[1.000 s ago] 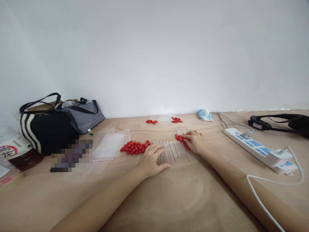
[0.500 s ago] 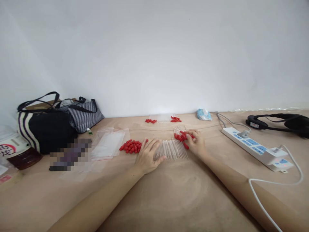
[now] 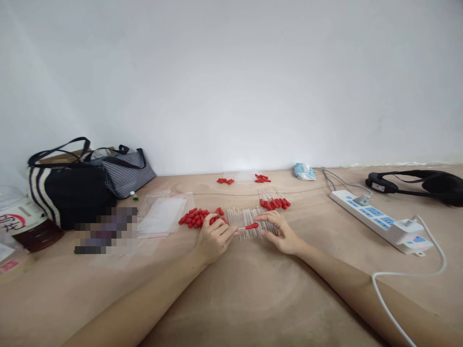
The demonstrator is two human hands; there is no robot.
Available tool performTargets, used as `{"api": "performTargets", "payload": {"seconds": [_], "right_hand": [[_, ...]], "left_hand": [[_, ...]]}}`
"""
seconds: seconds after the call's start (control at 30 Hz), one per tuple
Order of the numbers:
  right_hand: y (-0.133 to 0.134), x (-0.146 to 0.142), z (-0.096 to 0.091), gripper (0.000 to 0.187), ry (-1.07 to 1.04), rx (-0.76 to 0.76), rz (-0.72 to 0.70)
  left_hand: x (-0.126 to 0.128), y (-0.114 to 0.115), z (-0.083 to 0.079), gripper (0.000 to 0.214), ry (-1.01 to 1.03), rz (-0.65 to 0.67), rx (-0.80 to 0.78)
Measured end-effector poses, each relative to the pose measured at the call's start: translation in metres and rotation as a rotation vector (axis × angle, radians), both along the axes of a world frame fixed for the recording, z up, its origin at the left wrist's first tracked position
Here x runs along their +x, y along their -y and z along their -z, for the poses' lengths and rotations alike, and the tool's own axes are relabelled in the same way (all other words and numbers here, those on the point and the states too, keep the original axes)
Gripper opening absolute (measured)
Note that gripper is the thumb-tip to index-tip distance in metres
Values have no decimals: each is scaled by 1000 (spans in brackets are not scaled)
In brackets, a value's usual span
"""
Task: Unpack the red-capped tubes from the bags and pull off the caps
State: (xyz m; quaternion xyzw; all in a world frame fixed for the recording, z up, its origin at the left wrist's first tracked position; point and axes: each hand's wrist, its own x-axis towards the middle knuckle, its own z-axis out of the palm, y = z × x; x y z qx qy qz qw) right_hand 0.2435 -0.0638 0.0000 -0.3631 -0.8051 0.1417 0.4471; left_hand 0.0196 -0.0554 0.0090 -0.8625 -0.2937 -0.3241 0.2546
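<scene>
In my left hand (image 3: 214,238) is the glass end of a dropper (image 3: 252,225), pinched between the fingertips, its red rubber bulb pointing right. My right hand (image 3: 284,234) is just right of that bulb, thumb and fingers apart around nothing I can see. Under the dropper lies a row of clear glass tubes (image 3: 246,215), side by side on the table. Beyond my right hand, droppers with red bulbs (image 3: 275,204) lie in a bunch, tubes pointing away. A pile of loose red rubber bulbs (image 3: 195,218) sits left of the tubes, partly behind my left hand.
Clear plastic bags (image 3: 164,215) lie to the left, near two bags (image 3: 72,193). More red bulbs (image 3: 225,181) and tubes lie at the wall. A power strip (image 3: 376,219) with a white cable (image 3: 408,274), a tissue pack (image 3: 304,171) and a black headset (image 3: 415,184) are on the right.
My right hand has come back from the red-bulbed bunch toward the middle. My left hand, flat with fingers spread before, now pinches a dropper over the tubes.
</scene>
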Motion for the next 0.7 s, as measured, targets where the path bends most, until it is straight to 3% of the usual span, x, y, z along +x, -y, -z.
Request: {"api": "performTargets", "payload": {"seconds": [0.1,0.23,0.37,0.5,0.7], "right_hand": [[2,-4,-2,36,212,162,89],[1,-20,3,16,360,446,215],[0,-27,8,12,395,605,286],[1,-27,7,12,416,668,289],[4,-24,7,16,410,630,245]], "left_hand": [[-1,-1,0,14,-18,3,16],[2,-1,-1,14,-39,33,23],[5,-2,2,17,-14,63,-15],[5,-4,4,15,2,137,-53],[1,-3,5,12,25,206,-83]]}}
